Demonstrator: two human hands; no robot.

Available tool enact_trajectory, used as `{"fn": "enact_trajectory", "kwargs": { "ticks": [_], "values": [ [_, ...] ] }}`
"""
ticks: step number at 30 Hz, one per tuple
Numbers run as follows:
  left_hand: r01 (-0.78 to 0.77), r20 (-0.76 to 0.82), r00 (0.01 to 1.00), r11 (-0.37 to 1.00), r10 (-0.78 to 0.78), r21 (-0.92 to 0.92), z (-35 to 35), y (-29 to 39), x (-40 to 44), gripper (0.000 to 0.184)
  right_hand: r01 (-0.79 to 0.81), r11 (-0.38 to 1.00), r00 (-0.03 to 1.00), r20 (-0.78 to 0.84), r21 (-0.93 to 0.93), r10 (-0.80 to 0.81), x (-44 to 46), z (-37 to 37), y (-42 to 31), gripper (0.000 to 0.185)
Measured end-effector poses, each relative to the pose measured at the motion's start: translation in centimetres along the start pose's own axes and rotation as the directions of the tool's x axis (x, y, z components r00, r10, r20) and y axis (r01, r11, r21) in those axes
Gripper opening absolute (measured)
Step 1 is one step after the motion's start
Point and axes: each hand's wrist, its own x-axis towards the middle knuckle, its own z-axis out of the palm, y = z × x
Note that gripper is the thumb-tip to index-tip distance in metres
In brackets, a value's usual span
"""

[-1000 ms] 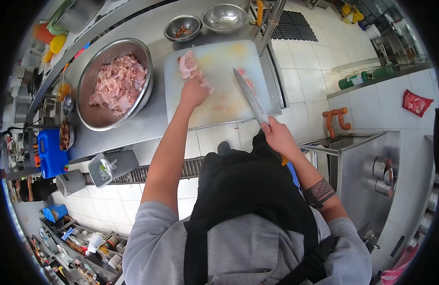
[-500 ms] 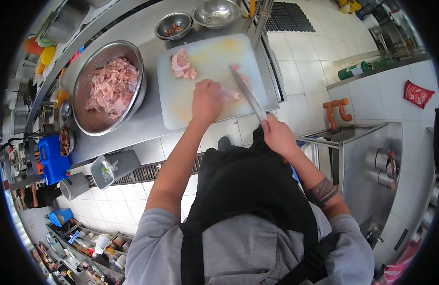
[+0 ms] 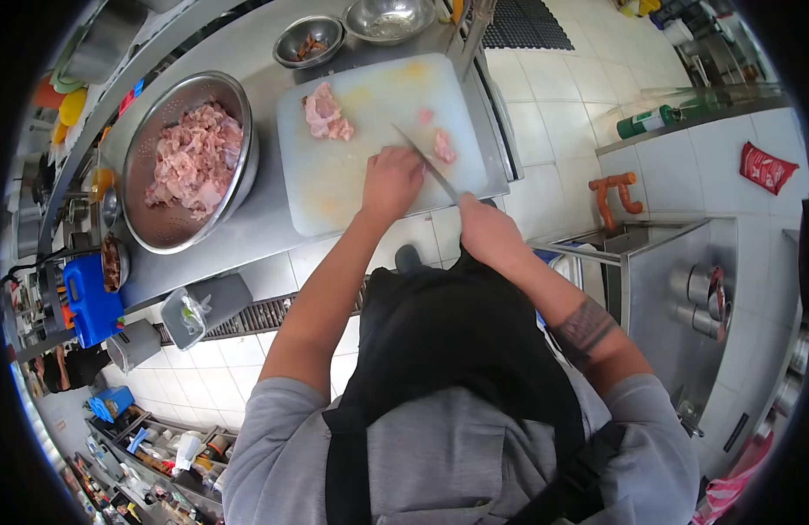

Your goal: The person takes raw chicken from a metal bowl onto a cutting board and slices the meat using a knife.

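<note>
On a white cutting board (image 3: 334,188), my left hand (image 3: 393,182) is curled down with its fingers closed over a piece of raw chicken, which is now mostly hidden beneath it. My right hand (image 3: 490,229) grips a kitchen knife (image 3: 437,175) by the handle, its blade slanting across the board close against my left fingertips. Just beyond the blade lies a small chunk of raw chicken (image 3: 444,146), with a smaller pink scrap (image 3: 425,115) above it. A larger raw chicken piece (image 3: 326,113) rests toward the board's upper left.
Left of the board stands a steel colander (image 3: 133,188) heaped with raw chicken (image 3: 199,162). Two metal bowls sit behind it: a small one (image 3: 286,54) with brownish pieces and a larger one (image 3: 388,19). A blue jug (image 3: 94,302) and a grey bin (image 3: 220,297) are at lower left.
The knife has shifted left, and its blade now lies against my left fingers. My left hand has moved slightly right over the chicken piece, covering it. The whole view has shifted slightly.
</note>
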Motion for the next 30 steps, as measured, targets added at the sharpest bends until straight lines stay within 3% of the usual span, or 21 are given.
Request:
{"fn": "enact_trajectory", "kwargs": {
  "ticks": [6,10,14,16,20,24,30],
  "values": [
    [0.018,0.018,1.0,1.0,-0.018,-0.008,-0.6,0.1,0.4,0.014,0.048,0.999,0.999,-0.018,0.008,-0.048,7.0,-0.2,-2.3,0.021],
    [0.095,-0.087,0.992,0.995,-0.096,-0.016,-0.2,-0.5,-0.3,0.014,-0.032,0.999,0.997,0.069,-0.031,0.034,2.1,-0.9,-0.8,0.021],
    [0.073,-0.142,0.987,0.996,-0.078,-0.044,-0.3,-1.4,-1.0,0.016,-0.071,0.994,0.988,0.131,-0.086,0.082,-3.8,-2.8,1.4,0.018],
    [0.094,-0.207,0.966,0.952,-0.158,-0.29,-0.5,-1.5,-1.3,0.019,-0.096,0.991,0.98,0.163,-0.096,0.111,-4.1,-3.9,0.9,0.018],
    [0.071,-0.23,0.965,0.972,-0.123,-0.225,-0.7,-2.1,-1.2,0.02,-0.057,0.995,0.989,0.132,-0.081,0.068,-3.9,-4.2,-0.7,0.019],
    [-0.015,-0.143,0.99,0.992,-0.003,-0.127,-1.6,-2.0,-0.4,0.022,-0.044,0.995,0.987,0.154,-0.084,0.056,-2.8,-3.5,-1.4,0.02],
    [-0.017,-0.082,0.997,0.992,0.007,-0.123,-1.5,-2.3,0.0,0.02,0.034,0.998,0.998,0.045,-0.058,-0.032,6.3,0.8,-3.2,0.024]
  ]
}}
